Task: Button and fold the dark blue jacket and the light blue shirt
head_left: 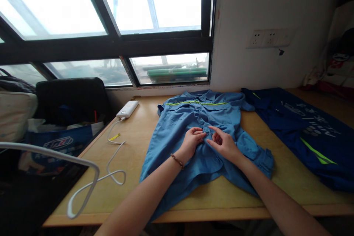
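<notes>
A light blue work shirt (177, 132) with a yellow-green stripe lies spread on the wooden table (132, 143), collar toward the window. My left hand (192, 141), a bead bracelet at its wrist, pinches the shirt's front placket with curled fingers. My right hand (224, 143) meets it from the right, fingertips pressed on the same strip of cloth at the middle of the shirt. Both hands touch the fabric near a button, which is too small to make out.
A dark blue garment (304, 132) with yellow-green stripes lies at the right. A white power bank (127, 109) with a looping white cable (114, 162) sits at the left. A white hanger (83, 184) overhangs the table's left edge. Bags (55, 132) stand beside the table.
</notes>
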`<act>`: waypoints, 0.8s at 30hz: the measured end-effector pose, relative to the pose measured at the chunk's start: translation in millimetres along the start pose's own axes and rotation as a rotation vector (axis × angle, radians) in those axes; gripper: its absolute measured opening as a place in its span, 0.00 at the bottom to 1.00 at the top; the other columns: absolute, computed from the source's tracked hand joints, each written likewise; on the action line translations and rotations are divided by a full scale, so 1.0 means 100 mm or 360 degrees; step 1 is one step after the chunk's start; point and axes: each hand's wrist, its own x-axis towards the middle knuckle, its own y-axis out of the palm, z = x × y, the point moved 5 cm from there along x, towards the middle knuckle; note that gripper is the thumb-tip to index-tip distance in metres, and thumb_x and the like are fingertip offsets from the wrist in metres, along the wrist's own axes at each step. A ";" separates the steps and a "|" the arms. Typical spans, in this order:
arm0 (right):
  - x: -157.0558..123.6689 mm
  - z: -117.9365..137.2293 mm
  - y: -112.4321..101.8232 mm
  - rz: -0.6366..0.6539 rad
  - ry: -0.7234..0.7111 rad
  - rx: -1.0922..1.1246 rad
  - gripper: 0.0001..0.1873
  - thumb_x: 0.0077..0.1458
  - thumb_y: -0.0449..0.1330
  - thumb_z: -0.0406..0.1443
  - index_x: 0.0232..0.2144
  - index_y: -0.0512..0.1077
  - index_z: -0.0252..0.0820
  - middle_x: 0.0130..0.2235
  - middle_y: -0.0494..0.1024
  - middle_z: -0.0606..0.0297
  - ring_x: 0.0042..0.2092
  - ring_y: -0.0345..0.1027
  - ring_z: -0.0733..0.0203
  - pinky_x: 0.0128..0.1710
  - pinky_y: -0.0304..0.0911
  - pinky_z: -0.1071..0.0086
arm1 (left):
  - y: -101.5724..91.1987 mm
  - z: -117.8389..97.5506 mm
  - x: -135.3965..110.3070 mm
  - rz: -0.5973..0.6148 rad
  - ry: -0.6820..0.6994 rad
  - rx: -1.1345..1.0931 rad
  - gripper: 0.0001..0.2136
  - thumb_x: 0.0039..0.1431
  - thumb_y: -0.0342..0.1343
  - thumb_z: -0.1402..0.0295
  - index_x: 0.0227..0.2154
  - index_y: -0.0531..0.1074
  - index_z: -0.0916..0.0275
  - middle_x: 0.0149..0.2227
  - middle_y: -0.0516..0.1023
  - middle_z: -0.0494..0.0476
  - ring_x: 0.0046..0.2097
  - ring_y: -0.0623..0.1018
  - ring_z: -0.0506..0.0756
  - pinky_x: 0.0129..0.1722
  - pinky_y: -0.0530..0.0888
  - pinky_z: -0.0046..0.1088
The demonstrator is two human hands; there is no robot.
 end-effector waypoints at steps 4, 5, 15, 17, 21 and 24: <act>-0.01 0.00 -0.03 0.0109 0.0031 -0.0113 0.27 0.43 0.59 0.36 0.48 0.63 0.42 0.29 0.71 0.68 0.24 0.63 0.67 0.28 0.60 0.72 | 0.02 -0.09 -0.01 0.0065 0.0078 -0.0129 0.15 0.42 0.58 0.81 0.35 0.66 0.65 0.34 0.74 0.56 0.34 0.75 0.49 0.37 0.71 0.25; -0.01 -0.02 -0.04 0.0104 0.0058 -0.0125 0.26 0.42 0.59 0.35 0.48 0.63 0.42 0.30 0.72 0.68 0.25 0.63 0.67 0.28 0.61 0.72 | 0.04 -0.12 -0.01 0.0101 0.0101 -0.0168 0.17 0.42 0.56 0.82 0.38 0.65 0.64 0.38 0.74 0.57 0.36 0.75 0.50 0.40 0.71 0.27; 0.07 -0.48 -0.30 -0.0453 0.0343 -0.0016 0.11 0.45 0.53 0.32 0.35 0.66 0.40 0.26 0.72 0.66 0.29 0.67 0.63 0.31 0.61 0.70 | 0.06 -0.13 0.02 0.0213 0.0238 0.0157 0.34 0.40 0.59 0.79 0.52 0.56 0.52 0.57 0.56 0.60 0.40 0.74 0.54 0.37 0.73 0.32; 0.08 -0.58 -0.32 -0.0436 0.0406 -0.0165 0.09 0.45 0.54 0.31 0.33 0.66 0.40 0.25 0.71 0.67 0.27 0.66 0.63 0.29 0.60 0.70 | 0.06 -0.11 0.02 0.0177 0.0374 0.0417 0.34 0.38 0.60 0.79 0.51 0.57 0.55 0.54 0.61 0.61 0.37 0.74 0.52 0.37 0.72 0.30; 0.07 -0.52 -0.33 -0.0368 0.0319 -0.0686 0.06 0.42 0.53 0.26 0.23 0.66 0.40 0.26 0.69 0.64 0.28 0.63 0.63 0.29 0.56 0.72 | 0.10 -0.12 -0.07 0.0106 0.0751 0.0907 0.26 0.38 0.60 0.77 0.44 0.64 0.61 0.44 0.68 0.58 0.35 0.71 0.51 0.39 0.68 0.28; 0.06 -0.28 -0.25 -0.0201 0.0032 -0.0799 0.11 0.41 0.49 0.23 0.22 0.65 0.41 0.27 0.67 0.65 0.30 0.61 0.65 0.30 0.54 0.73 | 0.13 -0.14 -0.13 0.0134 0.0891 0.1182 0.17 0.38 0.62 0.73 0.35 0.67 0.62 0.35 0.68 0.54 0.35 0.69 0.52 0.38 0.66 0.28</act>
